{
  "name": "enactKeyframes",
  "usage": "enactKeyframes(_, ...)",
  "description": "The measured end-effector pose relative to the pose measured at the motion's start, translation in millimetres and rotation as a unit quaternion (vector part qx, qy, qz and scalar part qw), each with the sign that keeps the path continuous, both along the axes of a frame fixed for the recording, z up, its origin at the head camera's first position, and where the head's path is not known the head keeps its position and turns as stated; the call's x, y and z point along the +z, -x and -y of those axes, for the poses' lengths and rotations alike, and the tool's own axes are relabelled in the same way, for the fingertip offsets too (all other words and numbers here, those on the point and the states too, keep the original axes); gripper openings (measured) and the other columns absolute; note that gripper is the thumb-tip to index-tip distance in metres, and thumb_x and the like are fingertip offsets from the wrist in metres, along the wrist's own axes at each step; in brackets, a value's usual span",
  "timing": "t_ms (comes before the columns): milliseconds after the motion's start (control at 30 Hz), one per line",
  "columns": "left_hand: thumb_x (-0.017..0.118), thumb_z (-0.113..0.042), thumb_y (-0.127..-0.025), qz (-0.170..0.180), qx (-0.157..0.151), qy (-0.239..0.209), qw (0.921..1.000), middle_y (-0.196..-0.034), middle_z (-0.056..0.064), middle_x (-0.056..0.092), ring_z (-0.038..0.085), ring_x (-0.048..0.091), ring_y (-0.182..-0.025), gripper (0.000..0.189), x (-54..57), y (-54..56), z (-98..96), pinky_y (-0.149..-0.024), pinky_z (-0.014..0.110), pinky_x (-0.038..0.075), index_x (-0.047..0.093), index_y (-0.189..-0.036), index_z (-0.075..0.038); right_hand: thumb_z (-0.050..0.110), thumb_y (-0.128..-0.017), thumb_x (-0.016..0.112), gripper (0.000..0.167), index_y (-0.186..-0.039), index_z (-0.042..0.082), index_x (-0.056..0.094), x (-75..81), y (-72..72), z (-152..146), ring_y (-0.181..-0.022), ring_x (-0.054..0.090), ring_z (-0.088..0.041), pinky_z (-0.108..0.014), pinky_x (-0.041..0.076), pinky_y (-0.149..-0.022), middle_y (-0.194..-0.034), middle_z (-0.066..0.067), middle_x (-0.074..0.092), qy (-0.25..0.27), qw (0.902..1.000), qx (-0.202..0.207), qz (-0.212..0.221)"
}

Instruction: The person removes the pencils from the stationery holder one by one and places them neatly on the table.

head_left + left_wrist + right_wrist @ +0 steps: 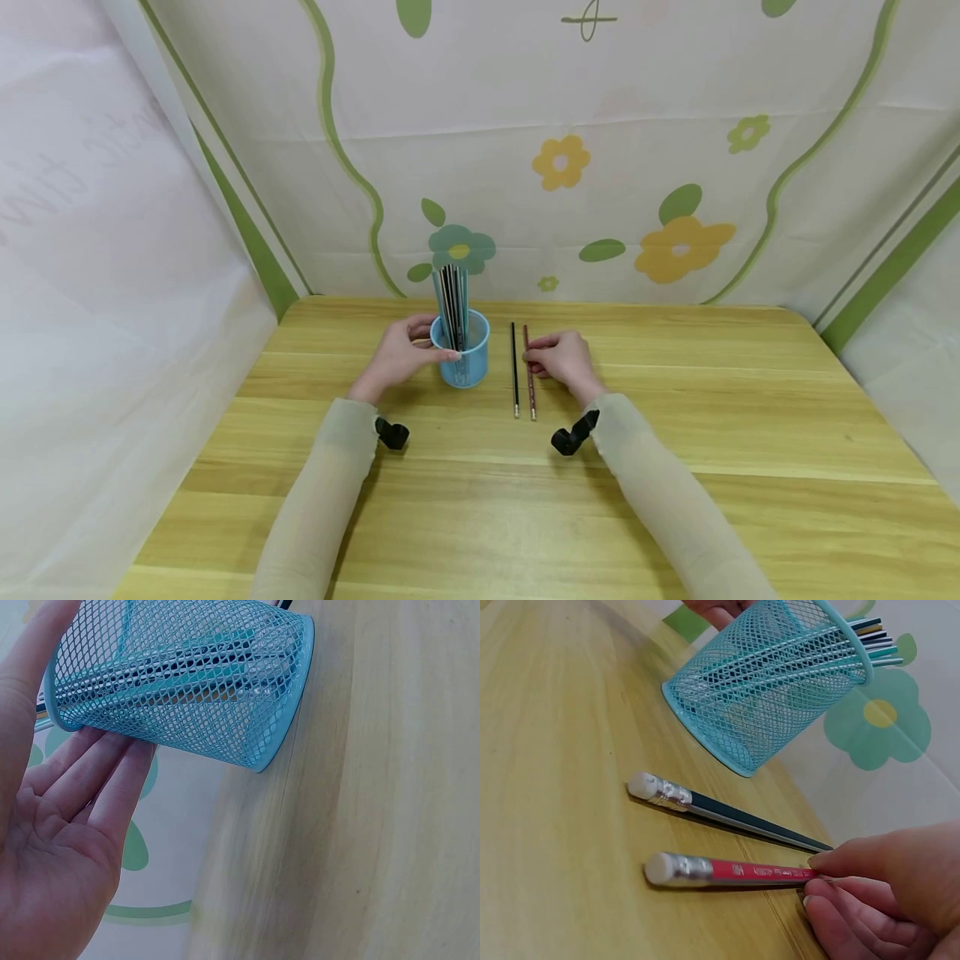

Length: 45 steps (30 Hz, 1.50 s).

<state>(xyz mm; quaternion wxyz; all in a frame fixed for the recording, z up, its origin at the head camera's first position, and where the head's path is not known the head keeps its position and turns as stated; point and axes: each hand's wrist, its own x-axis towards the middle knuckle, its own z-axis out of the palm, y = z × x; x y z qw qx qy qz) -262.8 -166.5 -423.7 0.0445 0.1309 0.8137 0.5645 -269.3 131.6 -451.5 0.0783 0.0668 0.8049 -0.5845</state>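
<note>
My left hand (396, 354) grips a light blue mesh pencil cup (476, 367) by its left side, thumb at the near rim and fingers at the far side. The cup stands upright on the table, holding a bundle of black, white and teal pencils (453, 300). To its right, my right hand (566, 358) pinches a red pencil (735, 871) between thumb and fingers. The pencil's white eraser end points toward me. A black pencil (515, 375) lies alongside it, between the red one and the cup, also eraser end nearest me.
The wooden table (480, 517) runs back to a fabric backdrop (495, 100) printed with flowers and leaves. More white fabric (112, 292) hangs at the left side. A small black wrist camera (392, 434) sits on the left sleeve, with another camera (573, 435) on the right.
</note>
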Motion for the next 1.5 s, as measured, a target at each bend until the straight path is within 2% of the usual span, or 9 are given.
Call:
enactKeyframes(400, 0.094, -0.029, -0.076, 0.003, 0.003, 0.0, 1.0, -0.127, 0.006, 0.067, 0.025, 0.063, -0.117, 0.071, -0.7, 0.5, 0.2, -0.099, 0.042, 0.054, 0.062, -0.136, -0.008, 0.008, -0.087, 0.081, 0.02, -0.104, -0.001, 0.077, -2.4, -0.1, 2.8, -0.064, 0.071, -0.018, -0.028, 0.061, -0.059, -0.08, -0.011, 0.074, -0.034, 0.9992, -0.008, -0.021)
enactKeyframes(1267, 0.094, -0.031, -0.075, 0.004, 0.005, 0.003, 1.0, -0.127, 0.004, 0.067, 0.023, 0.063, -0.117, 0.071, -1.5, 1.8, 1.3, -0.099, 0.042, 0.053, 0.062, -0.135, -0.01, 0.013, -0.089, 0.081, 0.03, -0.114, -0.003, 0.074, -0.3, -3.1, -2.7, -0.073, 0.072, -0.022, -0.03, 0.063, -0.064, -0.089, -0.014, 0.075, 0.004, 0.9998, -0.007, -0.016)
enactKeyframes(1500, 0.094, -0.032, -0.075, 0.004, 0.004, 0.001, 1.0, -0.127, 0.005, 0.067, 0.024, 0.063, -0.117, 0.073, -3.0, 2.3, 1.3, -0.1, 0.042, 0.053, 0.062, -0.136, -0.009, 0.016, -0.09, 0.081, 0.032, -0.115, -0.003, 0.074, 4.4, -4.9, -8.3, -0.081, 0.074, -0.028, -0.033, 0.063, -0.072, -0.099, -0.016, 0.075, 0.009, 0.9994, -0.005, -0.032)
